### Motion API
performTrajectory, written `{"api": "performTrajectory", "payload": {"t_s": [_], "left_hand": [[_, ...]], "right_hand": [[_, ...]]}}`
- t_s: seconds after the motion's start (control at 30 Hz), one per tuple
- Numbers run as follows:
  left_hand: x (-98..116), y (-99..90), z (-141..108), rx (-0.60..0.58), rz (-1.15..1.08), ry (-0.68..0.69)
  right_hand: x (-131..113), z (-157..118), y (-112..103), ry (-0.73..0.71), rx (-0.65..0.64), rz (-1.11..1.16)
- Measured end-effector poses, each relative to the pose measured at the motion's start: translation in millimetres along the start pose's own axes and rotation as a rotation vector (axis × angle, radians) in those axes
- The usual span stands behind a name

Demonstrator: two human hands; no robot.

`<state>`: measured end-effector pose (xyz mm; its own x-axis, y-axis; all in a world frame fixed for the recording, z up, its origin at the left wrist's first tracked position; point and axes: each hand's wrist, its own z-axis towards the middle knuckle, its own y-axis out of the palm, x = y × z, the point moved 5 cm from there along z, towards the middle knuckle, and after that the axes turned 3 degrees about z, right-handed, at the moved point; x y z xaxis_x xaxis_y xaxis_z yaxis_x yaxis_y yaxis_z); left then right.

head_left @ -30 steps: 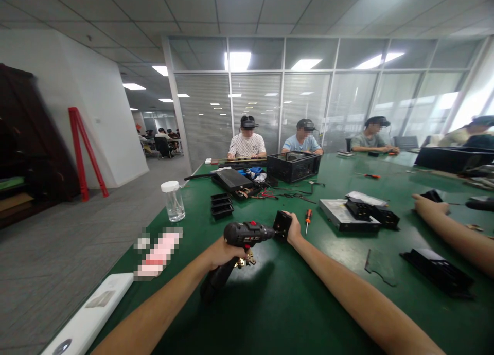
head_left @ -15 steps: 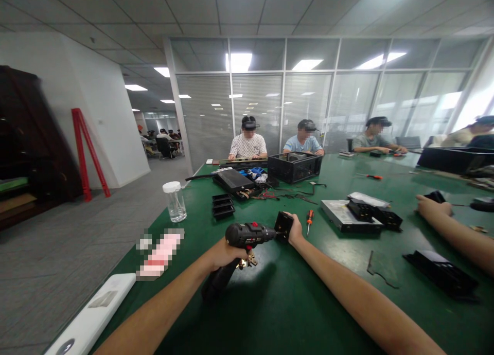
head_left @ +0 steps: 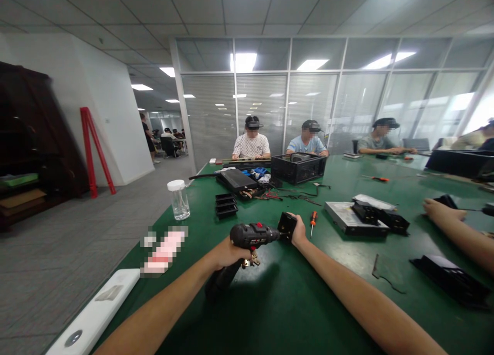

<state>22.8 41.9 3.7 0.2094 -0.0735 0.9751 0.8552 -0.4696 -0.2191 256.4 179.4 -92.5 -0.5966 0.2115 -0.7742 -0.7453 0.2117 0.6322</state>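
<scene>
My left hand [head_left: 227, 253] is wrapped round the grip of a black cordless drill [head_left: 252, 235] with red details. The drill's nose points right, and its tip meets or nearly meets a small black box-shaped part [head_left: 286, 224]; exact contact is too small to tell. That part is gripped by my right hand [head_left: 298, 232], held above the table and slightly tilted. Beneath the drill lie small brass-coloured metal pieces [head_left: 251, 260], partly hidden by it. To the right of my right hand lies an orange-handled screwdriver [head_left: 314, 220].
Black trays [head_left: 226, 207], a clear jar [head_left: 179, 203] and a white power strip [head_left: 96, 308] are on the left of the green table [head_left: 262, 314]. A silver drive [head_left: 347, 218] and a black bracket [head_left: 450, 280] lie right. Behind stands a computer case [head_left: 299, 169]. A co-worker's hand [head_left: 443, 211] works at right.
The whole view has shifted slightly, so things appear a little further right. Both hands keep their hold on the drill and the black part. A standing person now shows in the far doorway.
</scene>
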Motion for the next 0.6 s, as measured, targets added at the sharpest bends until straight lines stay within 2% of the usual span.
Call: {"api": "performTrajectory", "payload": {"t_s": [0.43, 0.6], "left_hand": [[-1.1, -0.6, -0.4, 0.048, -0.020, -0.050], [-1.2, -1.8, -1.1, 0.058, -0.027, -0.098]], "right_hand": [[1.4, -1.6, 3.6, 0.048, -0.042, 0.043], [3.4, 2.4, -0.9, 0.005, -0.009, 0.024]]}}
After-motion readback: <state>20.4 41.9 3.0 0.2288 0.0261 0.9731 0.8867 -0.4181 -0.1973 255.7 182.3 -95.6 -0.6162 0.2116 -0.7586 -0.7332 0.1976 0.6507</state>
